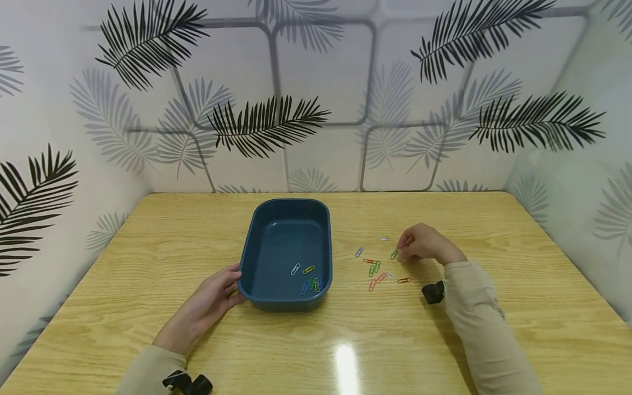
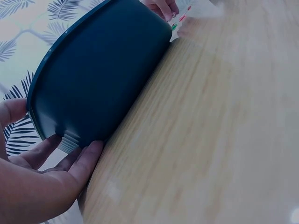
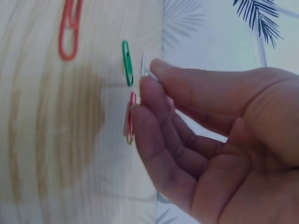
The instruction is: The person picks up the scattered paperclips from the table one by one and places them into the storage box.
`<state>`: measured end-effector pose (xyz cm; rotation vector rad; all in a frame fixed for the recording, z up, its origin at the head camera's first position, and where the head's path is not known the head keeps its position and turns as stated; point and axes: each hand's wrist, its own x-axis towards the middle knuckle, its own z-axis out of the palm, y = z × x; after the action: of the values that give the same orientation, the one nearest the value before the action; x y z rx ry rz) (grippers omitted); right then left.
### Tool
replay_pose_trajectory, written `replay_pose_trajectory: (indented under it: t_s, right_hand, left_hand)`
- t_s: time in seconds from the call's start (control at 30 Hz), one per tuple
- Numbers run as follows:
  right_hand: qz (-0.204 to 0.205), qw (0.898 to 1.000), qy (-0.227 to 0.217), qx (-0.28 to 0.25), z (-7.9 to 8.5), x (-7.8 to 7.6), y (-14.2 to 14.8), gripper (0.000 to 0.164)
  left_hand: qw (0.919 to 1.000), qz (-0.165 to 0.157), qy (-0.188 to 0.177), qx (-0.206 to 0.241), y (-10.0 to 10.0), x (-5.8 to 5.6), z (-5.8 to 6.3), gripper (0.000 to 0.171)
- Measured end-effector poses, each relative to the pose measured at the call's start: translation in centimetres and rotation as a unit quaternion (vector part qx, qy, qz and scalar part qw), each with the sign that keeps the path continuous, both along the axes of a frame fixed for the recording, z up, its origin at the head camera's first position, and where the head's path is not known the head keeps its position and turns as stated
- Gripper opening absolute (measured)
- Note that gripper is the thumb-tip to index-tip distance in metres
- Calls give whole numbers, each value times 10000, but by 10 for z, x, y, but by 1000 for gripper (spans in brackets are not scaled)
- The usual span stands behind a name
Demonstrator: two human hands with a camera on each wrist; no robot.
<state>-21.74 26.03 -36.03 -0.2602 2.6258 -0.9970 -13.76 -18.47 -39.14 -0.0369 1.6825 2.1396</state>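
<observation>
A dark blue plastic tray (image 1: 288, 247) stands on the table, with several coloured paper clips (image 1: 312, 285) inside near its front end. My left hand (image 1: 212, 299) rests against the tray's left front corner. In the left wrist view, its fingers (image 2: 88, 161) touch the outer wall from outside. Right of the tray, my right hand (image 1: 424, 242) is low over the table among loose paper clips. It pinches a white paper clip (image 3: 143, 63) between thumb and fingertips. Close beside those fingertips lie a green paper clip (image 3: 127, 63) and a pinkish-red paper clip (image 3: 131, 116).
Loose red, green, white, yellow and blue paper clips lie between the tray and my right hand, among them a red paper clip (image 1: 404, 280) and a blue paper clip (image 1: 359, 252). The wooden table (image 1: 173, 236) meets a leaf-patterned wall covering (image 1: 321, 159) at the back.
</observation>
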Motion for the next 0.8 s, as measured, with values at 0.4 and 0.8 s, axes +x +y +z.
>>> replay_pose_trajectory:
  t_s: [0.4,0.8]
  right_hand:
    - [-33,9982,234,-546,2,1,-13,12]
    - [258,9959,205,-847,1,8,-46,5]
  left_hand:
    - [10000,-24,-16,63,0,0,1,54]
    - [10000,-10,-31,63,1,0,1,53]
